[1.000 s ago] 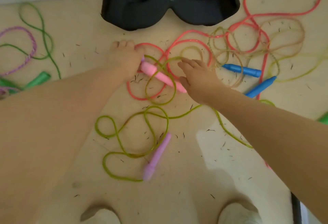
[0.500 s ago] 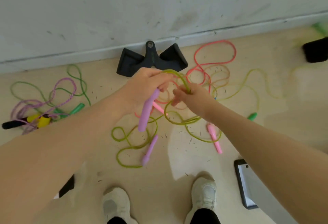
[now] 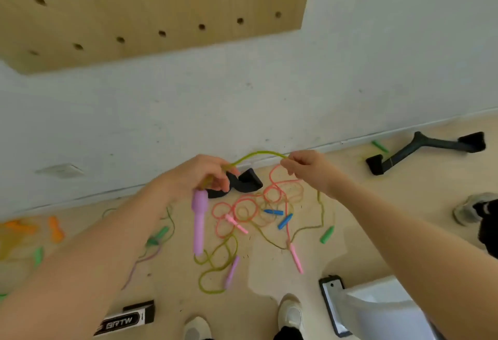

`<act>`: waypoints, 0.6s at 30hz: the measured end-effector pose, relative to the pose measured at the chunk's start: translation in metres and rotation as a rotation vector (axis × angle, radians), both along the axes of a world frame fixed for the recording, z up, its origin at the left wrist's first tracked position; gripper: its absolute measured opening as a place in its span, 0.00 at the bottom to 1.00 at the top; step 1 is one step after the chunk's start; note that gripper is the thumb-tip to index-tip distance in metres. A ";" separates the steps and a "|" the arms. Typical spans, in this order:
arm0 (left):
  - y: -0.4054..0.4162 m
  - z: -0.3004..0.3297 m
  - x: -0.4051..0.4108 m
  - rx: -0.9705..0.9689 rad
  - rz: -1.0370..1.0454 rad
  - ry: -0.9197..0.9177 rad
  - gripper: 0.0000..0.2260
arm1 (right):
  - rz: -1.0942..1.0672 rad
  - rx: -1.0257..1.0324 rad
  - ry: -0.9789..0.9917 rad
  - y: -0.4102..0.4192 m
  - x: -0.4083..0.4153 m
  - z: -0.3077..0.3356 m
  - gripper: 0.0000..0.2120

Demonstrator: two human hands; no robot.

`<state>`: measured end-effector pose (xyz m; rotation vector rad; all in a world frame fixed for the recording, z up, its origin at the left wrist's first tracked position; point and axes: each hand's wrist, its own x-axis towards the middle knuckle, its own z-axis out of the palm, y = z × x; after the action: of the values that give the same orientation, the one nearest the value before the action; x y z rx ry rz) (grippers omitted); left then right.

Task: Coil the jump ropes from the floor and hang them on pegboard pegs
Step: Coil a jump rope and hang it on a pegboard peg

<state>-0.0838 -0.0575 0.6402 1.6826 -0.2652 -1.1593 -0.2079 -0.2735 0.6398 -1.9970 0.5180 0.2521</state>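
Left hand [image 3: 198,175]: centre of frame, fingers curled around the green cord [image 3: 257,154] just above its purple handle [image 3: 199,221], which hangs straight down.
Right hand [image 3: 307,168]: right of centre, thumb and fingers pinching the same cord; the other fingers are curled.
Green cord: arcs between the two hands, then drops from the right hand to the floor [image 3: 269,294], where it loops to a second purple handle [image 3: 231,272].
Other ropes: a pink rope [image 3: 242,206] with pink handles and two blue handles [image 3: 280,217] lie tangled on the floor, lower centre.
Pegboard [image 3: 151,8]: upper left, on the wall.
Shoes [image 3: 292,312]: bottom centre.
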 end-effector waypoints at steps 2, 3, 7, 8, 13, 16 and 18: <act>-0.011 0.059 -0.014 -0.047 -0.056 -0.025 0.08 | 0.108 -0.026 -0.034 0.007 0.012 0.067 0.16; -0.017 0.088 -0.022 -0.067 -0.039 -0.067 0.11 | 0.151 -0.032 -0.060 0.011 0.016 0.100 0.16; -0.037 0.198 -0.045 -0.336 0.129 -0.181 0.18 | 0.191 -0.012 -0.241 0.016 0.022 0.217 0.16; -0.038 0.224 -0.049 -0.424 0.165 -0.193 0.18 | 0.188 0.009 -0.284 0.015 0.019 0.241 0.16; -0.021 0.325 -0.064 -0.920 0.283 -0.206 0.23 | 0.218 0.116 -0.410 0.006 0.005 0.323 0.15; 0.011 0.368 -0.065 -1.199 0.503 -0.156 0.21 | 0.250 0.052 -0.379 0.003 -0.001 0.328 0.12; 0.039 0.386 -0.065 -1.305 0.647 -0.170 0.16 | 0.216 0.010 -0.334 0.000 -0.004 0.317 0.09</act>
<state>-0.1485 -0.0185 1.0263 0.5807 -0.4146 -0.1770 -0.2115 -0.2734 0.9568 -2.0323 0.0883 0.0487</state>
